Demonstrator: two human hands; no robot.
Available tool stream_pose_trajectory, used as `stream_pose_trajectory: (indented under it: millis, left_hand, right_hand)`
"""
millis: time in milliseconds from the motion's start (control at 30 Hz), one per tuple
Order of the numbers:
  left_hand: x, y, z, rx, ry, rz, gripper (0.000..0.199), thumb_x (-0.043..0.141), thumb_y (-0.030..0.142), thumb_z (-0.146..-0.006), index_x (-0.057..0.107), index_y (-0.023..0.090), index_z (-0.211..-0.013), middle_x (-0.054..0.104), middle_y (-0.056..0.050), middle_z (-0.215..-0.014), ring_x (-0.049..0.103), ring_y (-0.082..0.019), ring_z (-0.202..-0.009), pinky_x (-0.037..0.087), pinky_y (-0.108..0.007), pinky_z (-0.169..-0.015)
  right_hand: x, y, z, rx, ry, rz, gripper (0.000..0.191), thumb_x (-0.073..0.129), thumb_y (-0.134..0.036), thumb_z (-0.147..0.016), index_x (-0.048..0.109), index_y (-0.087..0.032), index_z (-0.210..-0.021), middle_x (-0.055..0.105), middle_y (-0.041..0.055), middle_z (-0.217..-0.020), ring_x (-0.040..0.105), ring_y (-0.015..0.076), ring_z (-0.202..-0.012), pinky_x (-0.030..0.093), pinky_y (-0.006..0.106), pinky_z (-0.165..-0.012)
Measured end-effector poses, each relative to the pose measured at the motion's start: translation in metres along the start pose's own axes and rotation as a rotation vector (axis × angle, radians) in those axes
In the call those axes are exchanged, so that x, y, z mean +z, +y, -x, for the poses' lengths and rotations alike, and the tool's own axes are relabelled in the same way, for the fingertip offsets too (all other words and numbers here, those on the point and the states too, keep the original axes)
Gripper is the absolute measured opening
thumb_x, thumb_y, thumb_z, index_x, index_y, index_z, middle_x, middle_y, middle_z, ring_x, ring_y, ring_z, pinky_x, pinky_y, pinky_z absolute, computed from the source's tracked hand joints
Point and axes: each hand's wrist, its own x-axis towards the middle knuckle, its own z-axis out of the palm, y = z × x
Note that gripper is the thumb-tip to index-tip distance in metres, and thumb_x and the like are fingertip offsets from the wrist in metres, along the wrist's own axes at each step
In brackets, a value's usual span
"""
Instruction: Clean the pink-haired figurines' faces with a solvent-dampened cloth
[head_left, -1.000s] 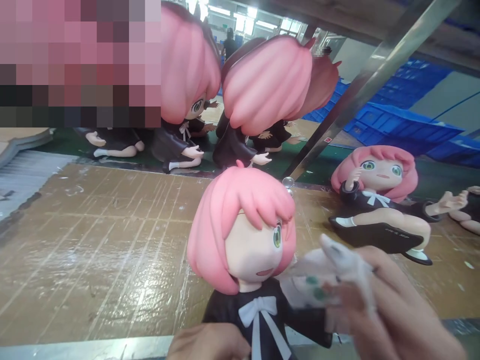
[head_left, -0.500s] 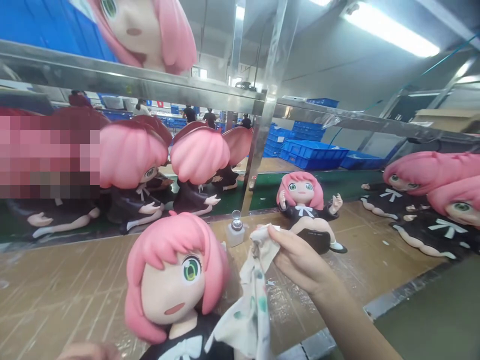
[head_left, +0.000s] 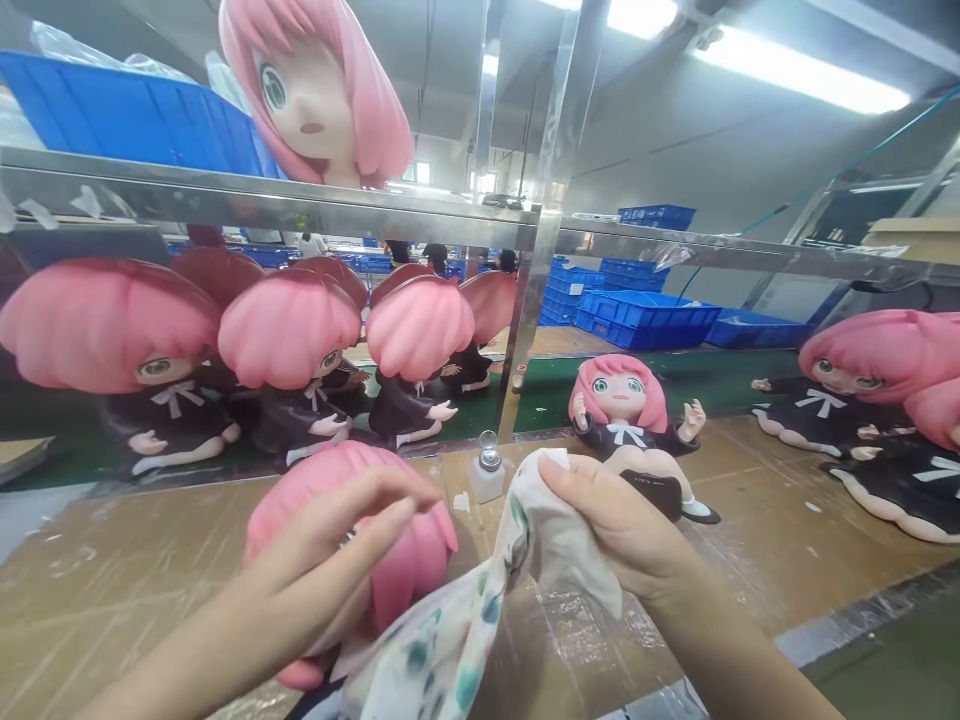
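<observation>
A cloth (head_left: pixel 450 640), white with green and dark blotches, hangs from my right hand (head_left: pixel 619 520), whose thumb and fingers pinch its upper end. My left hand (head_left: pixel 341 540) is in front of the head of a large pink-haired figure (head_left: pixel 412 575), fingers stretched out and parted from the thumb. It hides most of the figure's face; I cannot tell whether it touches the hair. The cloth's lower part covers much of the figure's body. Behind the cloth stands a small translucent bottle (head_left: pixel 490 482) with a metal top and raised lid.
A smaller-looking seated figure (head_left: pixel 621 400) leans back beyond my right hand. Several similar figures line the bench at left and right. A metal post (head_left: pixel 529 310) and shelf rail (head_left: pixel 337 205) cross the view. Blue crates (head_left: pixel 649 315) stand behind.
My left hand has risen from the bottom edge to the figure's head. The right hand still grips the cloth, which now stretches farther left. The view has tilted up and shifted left.
</observation>
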Motion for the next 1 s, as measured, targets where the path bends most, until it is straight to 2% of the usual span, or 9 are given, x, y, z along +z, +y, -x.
stream_pose_trajectory:
  millis: [33,67,133,200,267,333,567,767,1000]
  left_hand:
    - [0.009,0.010,-0.011,0.013,-0.184,-0.042,0.029,0.059,0.050,-0.092,0.070,0.032,-0.112,0.069,0.006,-0.119,0.059,-0.014,-0.119,0.038,-0.012,-0.102]
    - [0.017,0.018,-0.022,-0.032,-0.278,0.011,0.032,0.051,0.051,-0.096,0.068,0.033,-0.117,0.066,0.005,-0.124,0.055,-0.015,-0.124,0.035,-0.016,-0.107]
    - [0.030,0.029,-0.041,-0.062,-0.395,0.168,0.035,0.049,0.052,-0.097,0.069,0.026,-0.108,0.067,0.000,-0.112,0.058,-0.018,-0.116,0.040,-0.023,-0.102]
    - [0.039,0.034,-0.053,-0.046,-0.420,0.249,0.030,0.058,0.048,-0.092,0.067,0.020,-0.098,0.065,-0.002,-0.099,0.059,-0.019,-0.102,0.045,-0.026,-0.090]
    - [0.042,0.034,-0.059,-0.027,-0.436,0.283,0.027,0.067,0.043,-0.085,0.064,0.016,-0.087,0.061,-0.001,-0.085,0.056,-0.016,-0.085,0.044,-0.025,-0.078]
    - [0.042,0.031,-0.061,-0.015,-0.442,0.316,0.028,0.070,0.041,-0.083,0.059,0.016,-0.078,0.054,0.002,-0.074,0.049,-0.013,-0.073,0.040,-0.024,-0.071]
    - [0.047,0.030,-0.064,0.007,-0.419,0.398,0.030,0.055,0.044,-0.094,0.055,0.015,-0.086,0.057,-0.002,-0.085,0.053,-0.015,-0.081,0.043,-0.029,-0.079]
    - [0.052,0.039,-0.070,-0.045,-0.483,0.408,0.034,0.070,0.045,-0.086,0.057,0.015,-0.079,0.048,0.002,-0.073,0.043,-0.011,-0.070,0.036,-0.022,-0.065]
    - [0.061,0.043,-0.071,-0.117,-0.359,0.591,0.035,0.066,0.046,-0.086,0.045,0.018,-0.079,0.044,0.004,-0.070,0.040,-0.007,-0.060,0.035,-0.018,-0.056]
  right_hand:
    - [0.004,-0.002,0.000,0.005,-0.023,0.003,0.037,0.077,-0.049,-0.080,0.065,-0.015,-0.076,0.058,-0.0006,-0.064,0.053,0.0098,-0.056,0.045,0.022,-0.057]
    - [0.007,-0.005,0.000,0.004,-0.048,0.014,0.037,0.077,-0.050,-0.080,0.065,-0.015,-0.078,0.058,-0.0004,-0.066,0.052,0.0100,-0.057,0.045,0.023,-0.057]
    - [0.012,-0.012,0.000,-0.016,-0.092,0.092,0.037,0.076,-0.051,-0.080,0.064,-0.016,-0.081,0.056,-0.0008,-0.067,0.049,0.0097,-0.056,0.043,0.023,-0.054]
    - [0.014,-0.019,0.002,-0.051,-0.111,0.233,0.039,0.074,-0.054,-0.082,0.059,-0.017,-0.079,0.049,-0.0030,-0.063,0.041,0.0077,-0.052,0.035,0.021,-0.048]
    - [0.014,-0.024,0.007,-0.075,-0.094,0.374,0.041,0.073,-0.054,-0.082,0.055,-0.017,-0.079,0.045,-0.0046,-0.063,0.035,0.0062,-0.051,0.027,0.019,-0.045]
    - [0.013,-0.027,0.012,-0.109,-0.066,0.465,0.040,0.071,-0.054,-0.084,0.056,-0.017,-0.083,0.047,-0.0039,-0.067,0.038,0.0067,-0.054,0.028,0.019,-0.047]
    - [0.007,-0.031,0.019,-0.354,-0.015,0.612,0.031,0.061,-0.045,-0.095,0.067,-0.016,-0.085,0.056,-0.0004,-0.079,0.051,0.0096,-0.069,0.041,0.021,-0.061]
    - [0.008,-0.041,0.014,-0.327,0.087,0.483,0.033,0.066,-0.049,-0.090,0.071,-0.016,-0.094,0.063,0.0007,-0.074,0.050,0.0095,-0.061,0.039,0.021,-0.053]
    - [0.007,-0.042,0.017,-0.204,0.019,0.178,0.035,0.077,-0.042,-0.082,0.074,-0.016,-0.106,0.072,0.0049,-0.086,0.061,0.0109,-0.068,0.044,0.019,-0.058]
